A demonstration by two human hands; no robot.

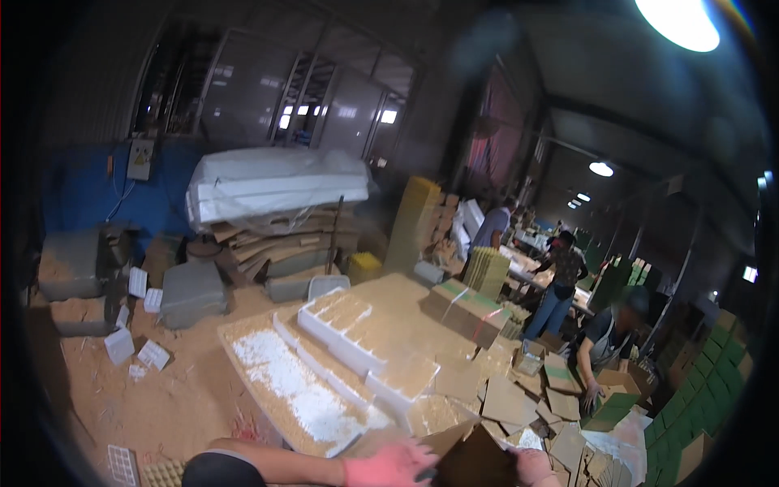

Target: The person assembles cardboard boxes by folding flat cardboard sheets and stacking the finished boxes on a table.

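My left hand (391, 463), in a pink glove with dark fingertips, grips the left side of a cardboard box (477, 461) at the lower edge of the picture. The box stands with a flap raised, and its brown inside lies in shadow. On its right side is my right hand (533, 467), also in a pink glove, closed at the box's edge and cut off by the frame. Just beyond the box lies a tabletop strewn with white bits and sawdust-like grains (292, 398). White foam blocks (345, 345) dusted with tan grains rest there.
Flattened cardboard pieces (510, 400) cover the right of the table, near a taped carton stack (466, 312). A co-worker (608, 349) handles a green-and-brown box (613, 402). Green boxes (702, 390) are stacked at right. White trays (119, 345) litter the floor at left.
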